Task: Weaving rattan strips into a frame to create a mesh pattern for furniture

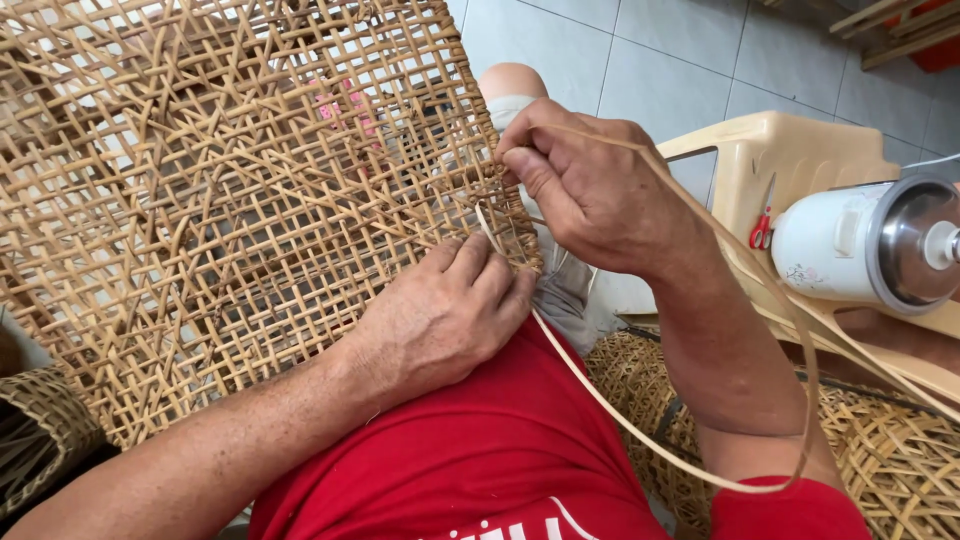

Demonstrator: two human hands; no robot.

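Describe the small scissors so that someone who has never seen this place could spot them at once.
Start at the beige plastic chair on the right, beside the person's right hand. On it lies a white electric pot with a shiny metal end. The scissors sit just left of that pot. Their red handles mark them out as the only small red thing on the pale chair.

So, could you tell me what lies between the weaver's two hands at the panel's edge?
In the head view, only the woven cane panel's edge and the loose cane strip lie between the left hand and the right hand.
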